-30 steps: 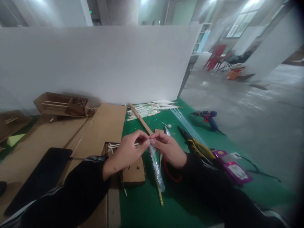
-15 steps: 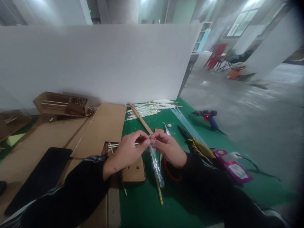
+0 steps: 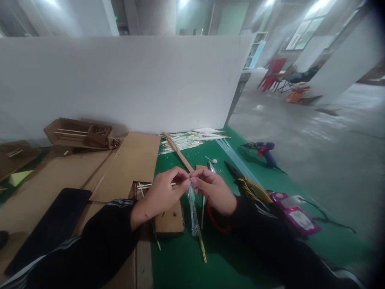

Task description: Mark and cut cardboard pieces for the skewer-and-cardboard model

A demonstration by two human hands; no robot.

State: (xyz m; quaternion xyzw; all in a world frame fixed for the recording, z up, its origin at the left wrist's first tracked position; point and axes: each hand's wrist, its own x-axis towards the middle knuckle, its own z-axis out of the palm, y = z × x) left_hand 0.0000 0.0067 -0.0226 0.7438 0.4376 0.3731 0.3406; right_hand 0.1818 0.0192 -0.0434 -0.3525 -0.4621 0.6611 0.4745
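My left hand (image 3: 167, 186) and my right hand (image 3: 213, 188) meet fingertip to fingertip over the green table, both closed in a pinch. From between them a clear plastic sleeve (image 3: 193, 214) hangs by its upper end; the fingers hide that end. Under the sleeve lies a thin stick with a yellowish tip (image 3: 203, 251). Red-handled scissors (image 3: 217, 220), partly covered by my right hand and sleeve, rest beside it. A brown cardboard piece with small holes (image 3: 169, 220) sits below my left hand, near some thin wooden sticks (image 3: 144, 186).
To the right lie yellow-handled pliers (image 3: 255, 188), a purple device with a cable (image 3: 296, 212) and a blue glue gun (image 3: 266, 152). White-wrapped sticks (image 3: 183, 140) lie at the back by a white partition (image 3: 126, 80). Cardboard sheets (image 3: 129, 160) and a black flat object (image 3: 51, 228) are left.
The lower end of the hanging plastic sleeve has swung left, uncovering more of the stick beneath. Both hands keep nearly the same pinch and place. The camera view has tipped slightly.
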